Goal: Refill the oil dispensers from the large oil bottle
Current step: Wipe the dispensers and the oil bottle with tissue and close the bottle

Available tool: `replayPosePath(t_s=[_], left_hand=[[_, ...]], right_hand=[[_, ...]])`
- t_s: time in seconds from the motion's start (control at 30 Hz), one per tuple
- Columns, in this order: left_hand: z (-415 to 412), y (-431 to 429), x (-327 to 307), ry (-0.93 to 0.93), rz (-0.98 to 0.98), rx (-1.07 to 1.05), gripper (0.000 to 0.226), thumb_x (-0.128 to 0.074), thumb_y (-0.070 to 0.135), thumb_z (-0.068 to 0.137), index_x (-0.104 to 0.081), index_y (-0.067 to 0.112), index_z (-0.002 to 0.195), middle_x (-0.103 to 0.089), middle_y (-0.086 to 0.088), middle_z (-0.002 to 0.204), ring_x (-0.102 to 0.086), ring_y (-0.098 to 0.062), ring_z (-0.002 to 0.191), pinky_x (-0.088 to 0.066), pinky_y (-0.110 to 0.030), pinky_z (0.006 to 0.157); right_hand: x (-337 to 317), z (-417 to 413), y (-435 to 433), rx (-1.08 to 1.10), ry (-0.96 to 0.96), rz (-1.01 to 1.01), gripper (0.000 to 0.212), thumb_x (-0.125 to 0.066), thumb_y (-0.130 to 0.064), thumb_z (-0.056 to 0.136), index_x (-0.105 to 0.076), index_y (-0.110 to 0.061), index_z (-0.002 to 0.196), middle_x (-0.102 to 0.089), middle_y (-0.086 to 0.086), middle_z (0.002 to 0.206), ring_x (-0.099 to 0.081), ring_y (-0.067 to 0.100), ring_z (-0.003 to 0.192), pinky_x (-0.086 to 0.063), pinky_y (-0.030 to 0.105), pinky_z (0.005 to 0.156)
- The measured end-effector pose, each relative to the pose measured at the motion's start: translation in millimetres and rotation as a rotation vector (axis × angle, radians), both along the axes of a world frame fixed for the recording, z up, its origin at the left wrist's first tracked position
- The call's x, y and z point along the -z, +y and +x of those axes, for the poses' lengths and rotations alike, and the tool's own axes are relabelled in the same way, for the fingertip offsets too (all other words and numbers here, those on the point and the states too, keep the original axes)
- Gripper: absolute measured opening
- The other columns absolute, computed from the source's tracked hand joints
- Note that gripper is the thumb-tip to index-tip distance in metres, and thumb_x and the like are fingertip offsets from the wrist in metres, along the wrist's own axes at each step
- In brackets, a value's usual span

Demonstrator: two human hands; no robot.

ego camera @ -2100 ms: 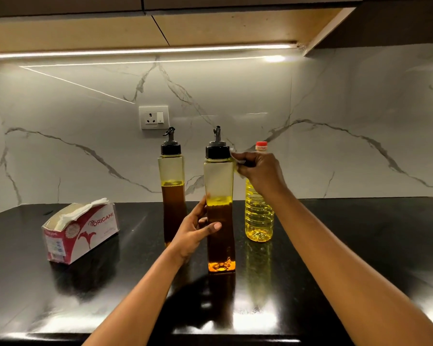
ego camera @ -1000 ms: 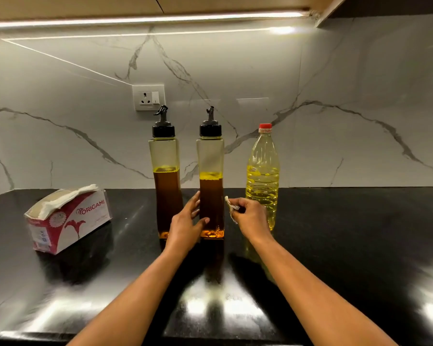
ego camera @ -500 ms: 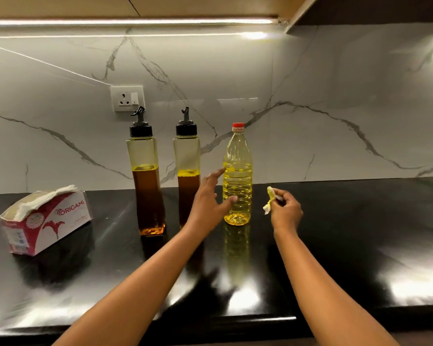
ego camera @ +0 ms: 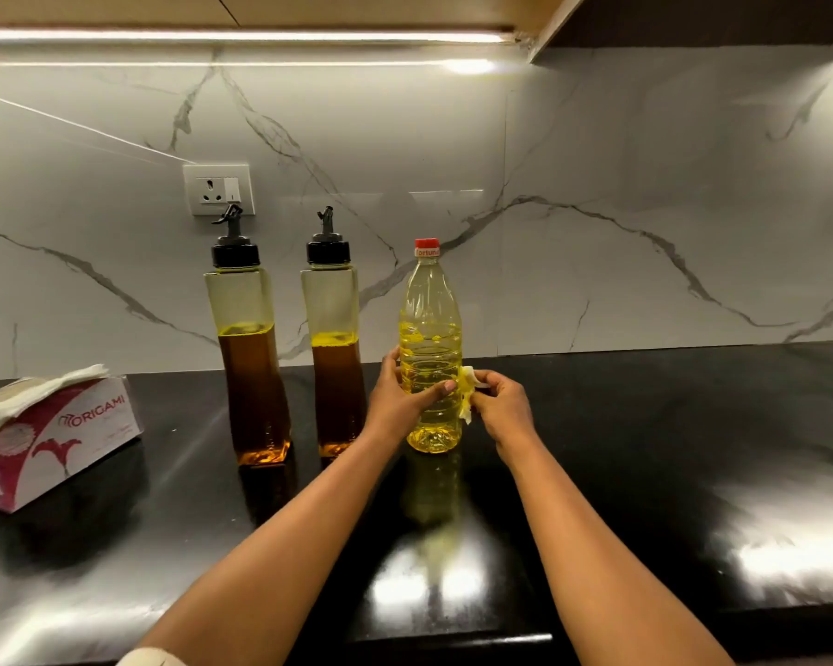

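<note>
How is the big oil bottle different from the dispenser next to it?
The oil bottle is round and ribbed with a red cap; the dispenser is square-sided with a black spout cap. The oil bottle's oil looks pale yellow, the dispenser's dark amber. The left hand grips the oil bottle while the right hand pinches a tissue at its side; nobody holds the dispenser. Both stand upright and capped.
</note>
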State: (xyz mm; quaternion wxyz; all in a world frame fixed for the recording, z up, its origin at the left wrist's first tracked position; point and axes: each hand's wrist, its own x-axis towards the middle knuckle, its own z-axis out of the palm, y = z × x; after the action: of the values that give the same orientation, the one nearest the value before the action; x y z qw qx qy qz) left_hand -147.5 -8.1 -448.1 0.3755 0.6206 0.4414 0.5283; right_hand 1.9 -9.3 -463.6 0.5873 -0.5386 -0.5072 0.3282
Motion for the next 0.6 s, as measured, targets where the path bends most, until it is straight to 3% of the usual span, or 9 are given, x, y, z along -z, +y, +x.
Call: replayPosePath(t_s=[0.1,0.2,0.3,0.43,0.5,0.6], left_hand=[[-12,-19,0,0.050,0.009,0.025,0.087,-0.084,0.032,0.069,-0.034,0.025,0.139,-0.057,0.011,0.113,-0.057,-0.014,0.113,-0.049,-0.033,0.096],[-31,-39,-4,0.067,0.019,0.033,0.088,-0.085,0.043,0.058,-0.039,0.028,0.132,-0.062,0.010,0.115,-0.061,-0.013,0.110,-0.051,-0.036,0.097],[-52,-61,-15,0.060,0.043,0.026,0.086,-0.081,0.052,0.057,-0.043,0.030,0.131,-0.064,0.011,0.115,-0.062,-0.009,0.108,-0.050,-0.027,0.089],[-74,-84,-39,0.068,0.077,0.021,0.091,-0.076,0.068,0.058,-0.045,0.025,0.132,-0.064,0.006,0.118,-0.063,-0.013,0.109,-0.050,-0.038,0.096],[-81,-91,-54,0.048,0.116,-0.001,0.077,-0.071,0.057,0.066,-0.043,0.024,0.129,-0.061,0.003,0.119,-0.062,-0.016,0.108,-0.052,-0.036,0.092],[-86,-91,-82,0.036,0.224,-0.056,0.047,-0.066,0.037,0.085,-0.044,0.021,0.124,-0.059,0.005,0.110,-0.060,-0.006,0.097,-0.048,-0.017,0.073]], right_hand=[[-5,-2,-14,-0.074,0.041,-0.007,0.022,-0.060,-0.008,0.089,-0.067,-0.016,0.108,-0.070,0.002,0.098,-0.066,0.018,0.094,-0.056,0.036,0.083],[-10,-14,-33,-0.118,0.048,0.012,0.019,-0.059,-0.005,0.089,-0.069,-0.016,0.101,-0.071,0.004,0.095,-0.067,0.017,0.090,-0.056,0.035,0.081],[-16,-31,-56,-0.174,0.052,0.052,0.018,-0.059,-0.001,0.087,-0.069,-0.016,0.088,-0.070,0.005,0.083,-0.065,0.015,0.077,-0.054,0.028,0.069],[-22,-48,-76,-0.188,0.065,0.081,0.016,-0.060,-0.002,0.087,-0.069,-0.013,0.096,-0.069,0.003,0.085,-0.064,0.012,0.077,-0.052,0.021,0.065],[-27,-56,-81,-0.189,0.080,0.104,0.016,-0.062,-0.002,0.086,-0.069,-0.013,0.095,-0.069,0.002,0.085,-0.064,0.013,0.078,-0.053,0.023,0.066],[-39,-66,-87,-0.208,0.087,0.153,0.013,-0.064,-0.003,0.085,-0.070,-0.011,0.093,-0.069,0.001,0.081,-0.062,0.010,0.072,-0.053,0.020,0.063]])
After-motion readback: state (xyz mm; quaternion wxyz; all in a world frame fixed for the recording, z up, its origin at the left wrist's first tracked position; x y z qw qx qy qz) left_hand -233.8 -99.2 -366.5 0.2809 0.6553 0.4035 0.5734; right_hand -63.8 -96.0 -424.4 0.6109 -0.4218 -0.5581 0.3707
